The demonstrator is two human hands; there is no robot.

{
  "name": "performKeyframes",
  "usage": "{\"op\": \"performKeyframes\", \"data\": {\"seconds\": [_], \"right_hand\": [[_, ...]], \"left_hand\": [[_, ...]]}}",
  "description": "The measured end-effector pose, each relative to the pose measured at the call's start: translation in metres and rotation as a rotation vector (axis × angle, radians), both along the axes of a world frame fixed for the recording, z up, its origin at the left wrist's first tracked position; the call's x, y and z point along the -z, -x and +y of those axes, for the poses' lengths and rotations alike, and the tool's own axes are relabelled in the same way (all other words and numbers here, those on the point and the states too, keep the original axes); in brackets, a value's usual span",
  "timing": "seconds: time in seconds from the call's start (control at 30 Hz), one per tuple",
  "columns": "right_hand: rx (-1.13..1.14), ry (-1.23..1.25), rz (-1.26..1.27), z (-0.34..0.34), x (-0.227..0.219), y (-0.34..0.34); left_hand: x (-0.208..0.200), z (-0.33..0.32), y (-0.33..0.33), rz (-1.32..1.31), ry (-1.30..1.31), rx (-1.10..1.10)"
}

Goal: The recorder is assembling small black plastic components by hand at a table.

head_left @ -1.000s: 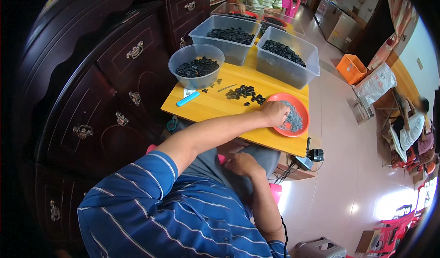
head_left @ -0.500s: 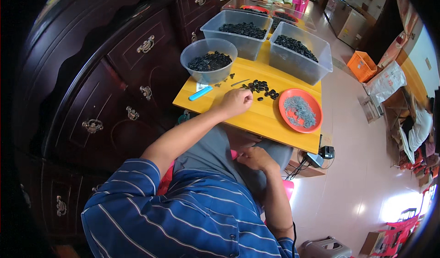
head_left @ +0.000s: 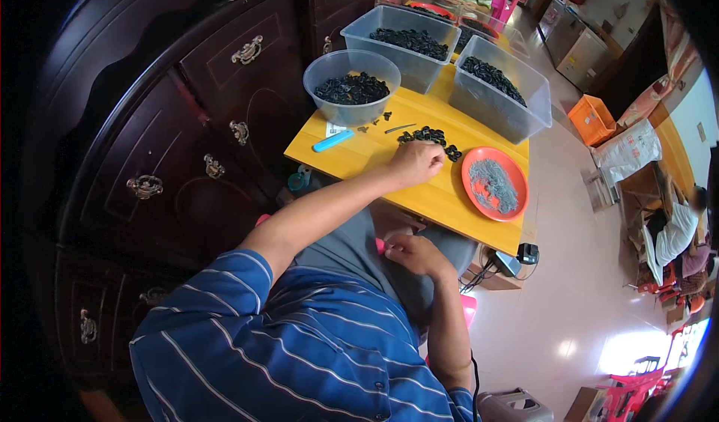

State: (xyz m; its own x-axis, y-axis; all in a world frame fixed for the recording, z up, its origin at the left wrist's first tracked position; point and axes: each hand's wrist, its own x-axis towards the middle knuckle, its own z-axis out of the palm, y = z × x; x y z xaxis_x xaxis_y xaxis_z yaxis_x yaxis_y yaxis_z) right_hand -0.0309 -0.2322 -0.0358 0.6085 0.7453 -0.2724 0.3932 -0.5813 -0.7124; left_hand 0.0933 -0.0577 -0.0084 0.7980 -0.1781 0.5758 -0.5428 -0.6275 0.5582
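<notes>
On our far left stands a dark wooden cabinet (head_left: 161, 149) with metal handles. Next comes the yellow table (head_left: 479, 229), where a light blue bar (head_left: 333, 140) lies just in front of a clear round bowl (head_left: 350, 115), part-filled with black pieces. A thin dark stick (head_left: 401, 128) lies to the right of the bowl, near a small pile (head_left: 432, 133) of loose black pieces. Our left hand (head_left: 417, 164) is over the near edge of that pile, fingers curled inward (its fingertips are hidden, so we cannot tell whether it has hold of anything). Behind the pile sits a clear tub (head_left: 401, 66) of black pieces. Our right hand (head_left: 419, 256) is low by our lap, fingers loosely bent; we cannot tell what, if anything, they grip. Farther right, a red plate (head_left: 472, 180) holds thin grey pieces (head_left: 496, 184), and behind it stands a second tub (head_left: 490, 111) of black pieces.
</notes>
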Motion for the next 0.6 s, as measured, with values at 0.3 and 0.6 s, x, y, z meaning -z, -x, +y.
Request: {"op": "performKeyframes", "data": {"seconds": [0.3,0.6], "right_hand": [[0.004,-0.033,-0.088,-0.001,0.005,0.001],[0.018,0.033,-0.085,0.000,-0.002,0.000]], "left_hand": [[-0.017,-0.084,-0.036,0.079,-0.203,0.139],[-0.002,-0.093,-0.049,-0.007,-0.299,0.154]]}}
